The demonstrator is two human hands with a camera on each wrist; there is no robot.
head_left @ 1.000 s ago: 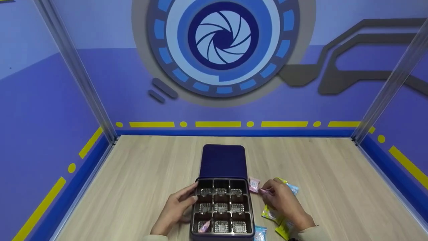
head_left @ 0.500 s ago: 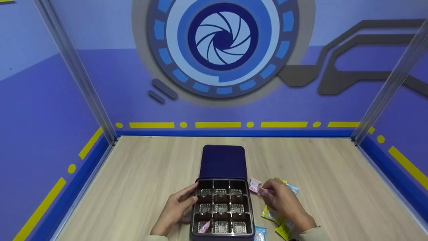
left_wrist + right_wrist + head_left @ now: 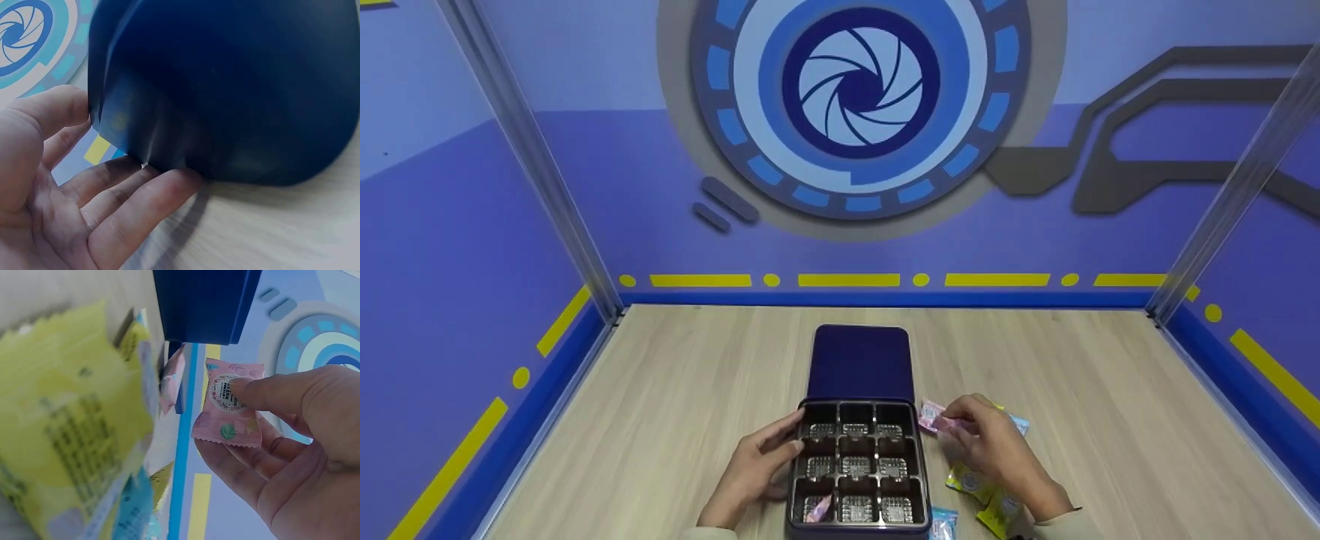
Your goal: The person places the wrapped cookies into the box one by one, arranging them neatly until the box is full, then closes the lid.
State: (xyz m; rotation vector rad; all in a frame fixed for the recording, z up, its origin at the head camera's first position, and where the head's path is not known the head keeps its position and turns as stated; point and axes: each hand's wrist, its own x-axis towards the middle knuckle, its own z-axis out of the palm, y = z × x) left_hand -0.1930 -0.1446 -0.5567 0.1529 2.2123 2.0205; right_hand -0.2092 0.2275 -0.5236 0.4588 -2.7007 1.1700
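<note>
You were at an early point, judging by the box [image 3: 859, 532]: of its nine compartments, only the near-left one carried a wrapper, the pink boxed candy [image 3: 819, 510], while no candy showed in the other eight. The box stood near the close edge of the counter [image 3: 697, 360], its long axis running from the near edge toward the far one, and a dark blue panel, apparently its lid [image 3: 861, 364], lay just beyond its far end. The boxed candy leaned, its long axis slanting from near left to far right. Your right hand [image 3: 1001, 450] pinched a pink candy [image 3: 230, 405] between thumb and fingers, beside the box's far-right corner; its printed face was turned to the wrist camera, and its long axis appeared to run between the crimped ends. Your left hand [image 3: 750, 469] was spread against the box's left wall, fingers nearly straight. Left on the counter, along the box's right side, were a loose pink candy [image 3: 929, 412], two yellow candies [image 3: 969, 480], a blue candy [image 3: 943, 523] by the near-right corner, and more wrappers partly hidden behind your right hand, too covered to count.
</note>
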